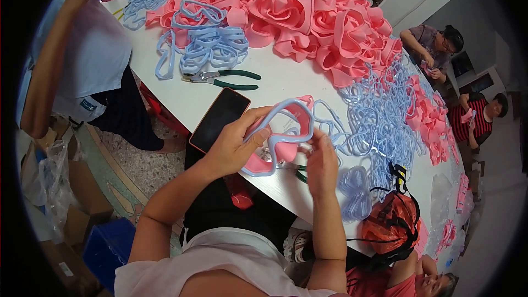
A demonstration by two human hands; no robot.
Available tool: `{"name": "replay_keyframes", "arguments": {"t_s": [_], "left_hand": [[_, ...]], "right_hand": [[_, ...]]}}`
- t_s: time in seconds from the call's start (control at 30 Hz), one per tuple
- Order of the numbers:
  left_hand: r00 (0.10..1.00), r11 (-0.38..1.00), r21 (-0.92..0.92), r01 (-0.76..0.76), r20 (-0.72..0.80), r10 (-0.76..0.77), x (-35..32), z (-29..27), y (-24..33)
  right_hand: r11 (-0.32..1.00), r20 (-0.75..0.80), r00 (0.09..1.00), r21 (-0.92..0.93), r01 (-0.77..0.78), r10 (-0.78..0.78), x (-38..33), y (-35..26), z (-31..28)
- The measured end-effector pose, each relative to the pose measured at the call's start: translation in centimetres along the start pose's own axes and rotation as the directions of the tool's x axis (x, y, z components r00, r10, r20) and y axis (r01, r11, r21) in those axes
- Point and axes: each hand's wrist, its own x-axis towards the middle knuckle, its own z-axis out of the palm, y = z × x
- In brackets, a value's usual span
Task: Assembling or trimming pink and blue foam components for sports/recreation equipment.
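Note:
Both of my hands hold a swim mask (285,151) with a soft pink skirt and a light blue frame, raised above the table edge. My left hand (234,146) is closed round its left side, the thumb lying on the blue rim. At the mask's right edge, the bent fingers of my right hand (323,159) grip the rim; their tips are partly hidden. A dark phone (220,118) lies just beyond my left hand. Under my right hand shows a bit of a green handle (301,174). Clear lens pieces (356,192) lie stacked to its right.
Pliers (220,77) with green handles lie near stacked blue frames (214,49). Pink skirts (297,14) are heaped at the back, loose blue frames (379,115) at right. A red plastic bag (388,223) stands near right. A co-worker's arm (55,44) is at left; several others sit at right.

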Motion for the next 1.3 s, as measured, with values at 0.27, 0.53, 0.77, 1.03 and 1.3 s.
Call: {"name": "replay_keyframes", "arguments": {"t_s": [0.27, 0.53, 0.77, 1.03, 1.3], "left_hand": [[0.920, 0.791, 0.530, -0.304, 0.379, 0.100, 2.0, -1.7, 2.2], [0.799, 0.553, 0.764, -0.334, -0.082, 0.595, 1.2, 2.7, 0.9], [0.823, 0.628, 0.758, -0.179, -0.234, 0.517, 0.0, 6.2, -0.6], [0.788, 0.672, 0.724, -0.157, -0.318, 0.527, 0.2, 6.6, -0.8], [0.687, 0.613, 0.769, -0.181, -0.347, 0.638, 0.2, 6.4, -1.3]], "right_hand": [[0.846, 0.371, 0.929, -0.499, 0.191, 0.010, 0.8, -5.0, -1.8], [0.955, -0.025, 0.967, -0.166, 0.247, -0.255, -0.7, -1.9, 0.9], [0.861, -0.144, 0.866, -0.268, 0.432, -0.479, -1.3, 0.4, 2.0], [0.732, -0.106, 0.750, -0.344, 0.588, -0.652, -2.2, 1.0, 3.6], [0.736, -0.128, 0.738, -0.294, 0.610, -0.663, -2.2, 1.0, 3.7]]}}
